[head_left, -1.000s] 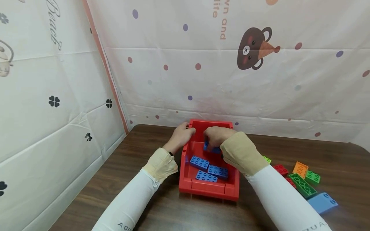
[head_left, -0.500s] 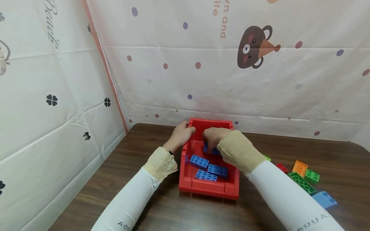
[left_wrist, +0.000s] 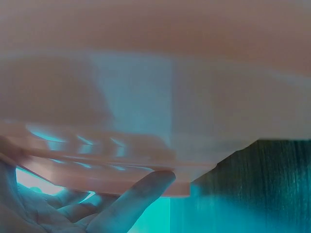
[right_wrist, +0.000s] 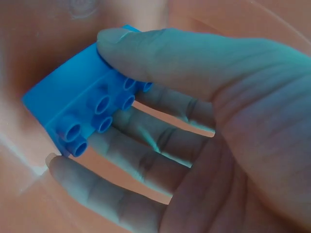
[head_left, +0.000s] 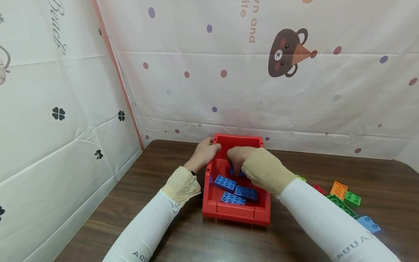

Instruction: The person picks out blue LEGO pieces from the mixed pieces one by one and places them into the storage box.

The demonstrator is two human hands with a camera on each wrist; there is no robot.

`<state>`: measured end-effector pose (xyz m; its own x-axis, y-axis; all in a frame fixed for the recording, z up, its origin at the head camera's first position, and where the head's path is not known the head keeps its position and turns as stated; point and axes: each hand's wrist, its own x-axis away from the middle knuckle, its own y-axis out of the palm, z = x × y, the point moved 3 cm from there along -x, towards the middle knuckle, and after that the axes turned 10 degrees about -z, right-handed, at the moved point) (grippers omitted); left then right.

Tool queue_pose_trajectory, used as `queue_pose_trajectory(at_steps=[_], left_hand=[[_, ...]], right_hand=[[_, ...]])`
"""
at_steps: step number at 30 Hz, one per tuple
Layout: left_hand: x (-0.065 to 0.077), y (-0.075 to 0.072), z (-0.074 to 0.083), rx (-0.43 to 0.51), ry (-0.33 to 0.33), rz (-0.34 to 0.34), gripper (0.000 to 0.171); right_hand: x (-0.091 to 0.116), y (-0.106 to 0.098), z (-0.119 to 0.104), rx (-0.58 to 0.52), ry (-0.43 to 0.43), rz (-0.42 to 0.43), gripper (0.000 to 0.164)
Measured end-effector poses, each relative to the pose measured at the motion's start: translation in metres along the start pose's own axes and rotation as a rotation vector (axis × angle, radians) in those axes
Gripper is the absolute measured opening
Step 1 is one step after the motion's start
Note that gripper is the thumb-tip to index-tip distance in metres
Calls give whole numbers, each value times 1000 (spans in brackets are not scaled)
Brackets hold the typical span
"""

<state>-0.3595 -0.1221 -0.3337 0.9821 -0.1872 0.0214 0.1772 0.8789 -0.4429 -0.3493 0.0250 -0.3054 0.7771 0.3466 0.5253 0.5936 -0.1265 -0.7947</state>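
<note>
Backdrop (head_left: 183, 94): pale sheets printed with dots (head_left: 223, 74), clovers (head_left: 58, 113), a sideways bear (head_left: 282, 52).
Counter (head_left: 118, 211): dark wood grain, rounded far corners.
Red bin (head_left: 235, 211): on the counter, three blue bricks (head_left: 246, 193) inside.
Left hand (head_left: 203, 153): fingers grip the bin's left wall.
Right hand (head_left: 240, 158): fingers pinch another blue brick (right_wrist: 73, 77) inside the bin.
Loose bricks (head_left: 338, 190): several colours, right of the bin.

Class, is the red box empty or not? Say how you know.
The box is not empty: three blue bricks lie in it, and the right hand holds another brick inside.
</note>
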Motion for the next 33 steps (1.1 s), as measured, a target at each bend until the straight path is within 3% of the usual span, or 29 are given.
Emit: queue_pose_trajectory(at_steps=[17, 33], left_hand=[[1, 0, 0, 22, -4, -7, 33], [1, -1, 0, 19, 4, -4, 33]], right_hand=[[-10, 1, -5, 253, -53, -35, 34], [-9, 2, -5, 239, -58, -43, 33]])
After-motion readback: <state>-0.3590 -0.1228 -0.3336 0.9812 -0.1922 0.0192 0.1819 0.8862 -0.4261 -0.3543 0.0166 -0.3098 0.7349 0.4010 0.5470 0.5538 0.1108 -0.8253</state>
